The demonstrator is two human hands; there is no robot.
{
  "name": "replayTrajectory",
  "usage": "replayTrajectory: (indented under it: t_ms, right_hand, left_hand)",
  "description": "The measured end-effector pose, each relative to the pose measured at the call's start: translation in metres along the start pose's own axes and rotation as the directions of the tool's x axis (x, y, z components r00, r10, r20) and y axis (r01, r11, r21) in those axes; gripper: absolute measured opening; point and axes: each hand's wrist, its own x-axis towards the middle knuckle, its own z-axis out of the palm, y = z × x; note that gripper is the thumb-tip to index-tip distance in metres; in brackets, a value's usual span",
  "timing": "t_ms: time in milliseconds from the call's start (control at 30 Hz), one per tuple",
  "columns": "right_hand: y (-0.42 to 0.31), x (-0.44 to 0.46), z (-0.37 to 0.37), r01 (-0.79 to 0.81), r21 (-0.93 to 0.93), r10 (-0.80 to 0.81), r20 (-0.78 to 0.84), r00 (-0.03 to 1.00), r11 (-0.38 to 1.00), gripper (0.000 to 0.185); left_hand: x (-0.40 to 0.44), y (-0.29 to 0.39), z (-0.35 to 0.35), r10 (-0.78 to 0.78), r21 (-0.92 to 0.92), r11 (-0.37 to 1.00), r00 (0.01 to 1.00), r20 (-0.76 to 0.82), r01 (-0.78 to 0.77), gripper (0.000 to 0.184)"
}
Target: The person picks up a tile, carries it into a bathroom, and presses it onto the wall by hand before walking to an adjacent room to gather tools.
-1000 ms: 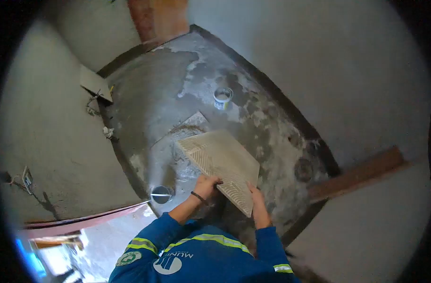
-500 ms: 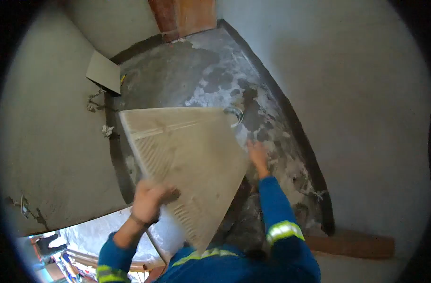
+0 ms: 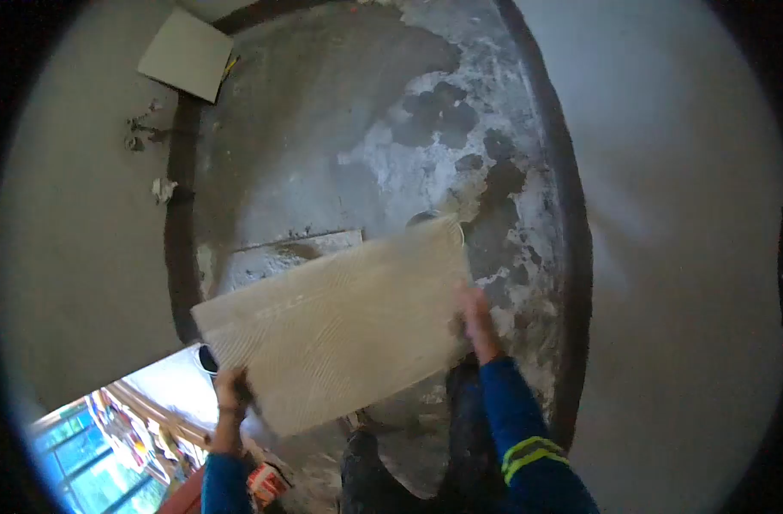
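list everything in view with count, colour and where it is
Rectangular ridged tile: 1, beige, held in both hands
Square flat tile: 1, pale beige, against left wall
Thin stick-like object: 1, yellow, beside square tile
Round container: 1, colour unclear, mostly hidden behind ridged tile
Round bucket: 1, dark inside, near left hand
Flat smeared slab: 1, grey, on floor beyond ridged tile
Crumpled lump: 1, white, at left wall
Rough floor: 1, patchy grey, centre
Plain wall: 1, grey, right side
Lower-left clutter: uncountable, mixed colours, blurred
Left hand: 1, bare, tile's lower-left edge
Right hand: 1, bare, tile's right edge
Trouser legs: 2, dark, bottom centre
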Motion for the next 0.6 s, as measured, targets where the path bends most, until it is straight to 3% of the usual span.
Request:
replayTrajectory:
  t_ms: [33,67,100,167,200,267,300,400,467,533,567,600]
  right_hand:
    - [-0.032,0.03,-0.019,-0.196,-0.028,0.193,-0.077,0.978,0.98,0.038]
    - [-0.04,0.063,-0.037,-0.215,-0.046,0.213,-0.051,0.976,0.976,0.037]
    - [-0.037,0.095,-0.054,-0.23,-0.079,0.229,-0.021,0.973,0.97,0.037]
    - [0.007,0.165,-0.074,-0.12,-0.195,0.101,-0.108,0.989,0.973,0.038]
    - [0.002,0.181,-0.077,-0.109,-0.226,0.093,-0.082,0.992,0.968,0.038]
    - [-0.025,0.198,-0.083,-0.117,0.091,0.105,0.135,0.985,0.989,0.039]
    - [-0.016,0.211,-0.083,-0.121,0.066,0.11,0.159,0.981,0.99,0.039]
    - [0.004,0.249,-0.083,-0.11,-0.055,0.115,0.085,0.99,0.992,0.039]
    - [0.001,0.248,-0.081,0.091,-0.429,-0.037,0.133,0.99,0.899,0.041]
    - [0.029,0.261,-0.079,0.093,-0.455,-0.051,0.104,0.993,0.886,0.044]
    - [0.047,0.269,-0.085,0.093,-0.478,-0.076,0.055,0.996,0.874,0.046]
    - [0.09,0.297,-0.111,0.205,-0.487,-0.139,0.169,0.976,0.849,0.048]
  left_hand:
    - [0.022,-0.02,0.043,-0.064,0.028,0.998,0.998,-0.014,0.065,0.01]
    - [0.083,-0.087,0.05,0.137,0.008,0.991,0.987,-0.079,-0.137,0.01]
    - [0.121,-0.123,0.068,0.268,0.06,0.962,0.963,0.009,-0.268,0.017]
    - [0.078,-0.067,0.201,-0.09,0.011,0.996,0.991,-0.1,0.091,0.021]
    - [0.108,-0.089,0.217,-0.072,0.004,0.997,0.994,-0.088,0.072,0.02]
    - [0.178,-0.142,0.239,-0.063,0.002,0.998,0.997,-0.053,0.063,0.019]
    - [0.207,-0.161,0.247,-0.071,0.006,0.997,0.997,-0.034,0.071,0.019]
    - [0.234,-0.165,0.288,-0.066,-0.005,0.998,0.998,-0.014,0.066,0.021]
    - [0.249,-0.17,0.302,-0.043,0.032,0.999,0.999,0.013,0.043,0.022]
    - [0.268,-0.189,0.304,0.076,0.192,0.979,0.997,-0.017,-0.071,0.028]
    - [0.27,-0.19,0.301,0.208,0.334,0.918,0.977,0.058,-0.215,0.032]
    - [0.27,-0.187,0.298,0.316,0.458,0.818,0.937,0.147,-0.347,0.037]
